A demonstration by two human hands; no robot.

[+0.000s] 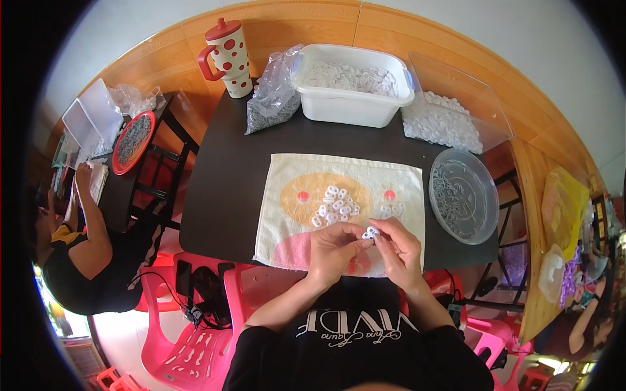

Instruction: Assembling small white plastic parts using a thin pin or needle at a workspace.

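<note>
Holding a small white ring piece between both sets of fingertips, the left hand and the right hand meet just above the near edge of the towel. Each hand pinches the piece, so neither is loose or flat. I think the best way to do this step is to keep the piece low over the towel, hold it by its edges, and press gently and straight, so it does not pop away. If it slips, the soft cloth should catch it. Just past the hands sits a little heap of white rings on the orange part of the towel. The towel lies on a dark table. To the right is a round clear lid with tiny bits in it. Farther back stand a white tub full of white pieces, a clear bag, a clear box and a white cup with red dots. Pink chairs stand near the person. At the left, another person sits at a second table by a red tray. A wooden wall runs behind.
</note>
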